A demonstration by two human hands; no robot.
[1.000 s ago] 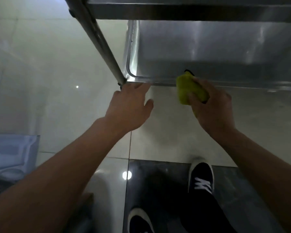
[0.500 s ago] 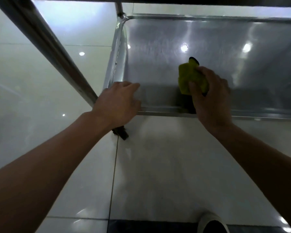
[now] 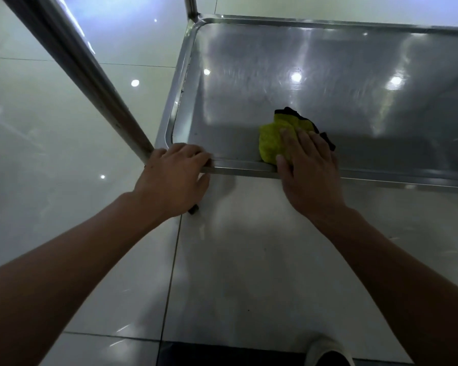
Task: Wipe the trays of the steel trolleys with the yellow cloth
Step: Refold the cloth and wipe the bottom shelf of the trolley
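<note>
Head view, looking down at the lowest tray (image 3: 328, 62) of a steel trolley. R hand (image 3: 308, 167) lies palm-down on the yellow cloth (image 3: 271, 140), fingers straight and held close together, pressing the cloth flat onto the tray floor; thumb sits beside the cloth, over the near rim (image 3: 241, 166). The cloth is bunched, with a dark edging showing just beyond and to the R of the fingertips; most of its yellow shows to the L of the fingers, touching the inner face of the near rim.

L hand (image 3: 173, 180) is at the tray's near-L corner, well L of the cloth, fingers curled over the rim, thumb below the rim (whether the thumb touches the underside cannot be told). Just L of this hand's knuckles the trolley's upright post (image 3: 90, 83) meets the corner and runs away up-L. A second post (image 3: 191, 6) stands at the far-L corner.

Below the L hand a small dark caster part (image 3: 193, 209) shows on the glossy tile floor (image 3: 50, 154). Near the wearer, below the R forearm, a shoe toe (image 3: 328, 352) on a darker tile.
</note>
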